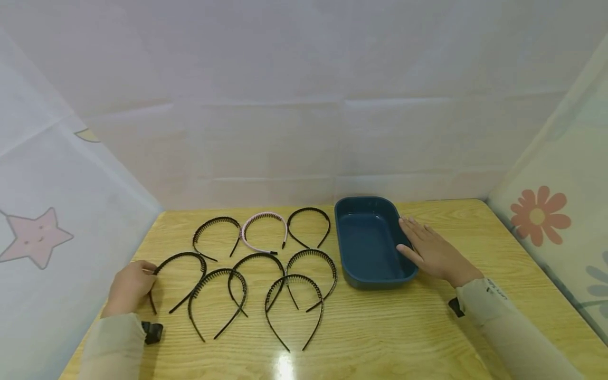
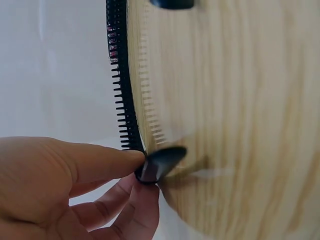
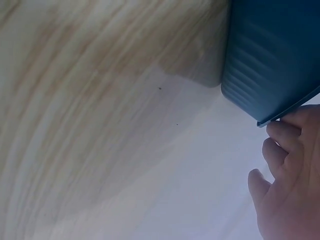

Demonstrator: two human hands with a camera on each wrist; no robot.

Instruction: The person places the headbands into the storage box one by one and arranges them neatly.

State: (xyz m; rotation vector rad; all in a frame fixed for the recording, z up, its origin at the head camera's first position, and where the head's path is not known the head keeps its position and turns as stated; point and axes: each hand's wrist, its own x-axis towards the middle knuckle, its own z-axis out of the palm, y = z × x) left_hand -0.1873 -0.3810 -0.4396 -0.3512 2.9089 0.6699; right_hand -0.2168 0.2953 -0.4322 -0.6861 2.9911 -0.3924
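At the left of the table my left hand pinches one side of a black toothed headband between thumb and fingers. The left wrist view shows the pinched black headband up close, its row of small teeth facing the wall. My right hand rests with straight fingers on the right rim of a dark blue rectangular bin. In the right wrist view the fingertips touch the edge of the blue bin. Nothing lies inside the bin.
Several more headbands lie between the left hand and the bin, among them a pink one in the back row and a black one in front. White sheets enclose the wooden table at the back and sides.
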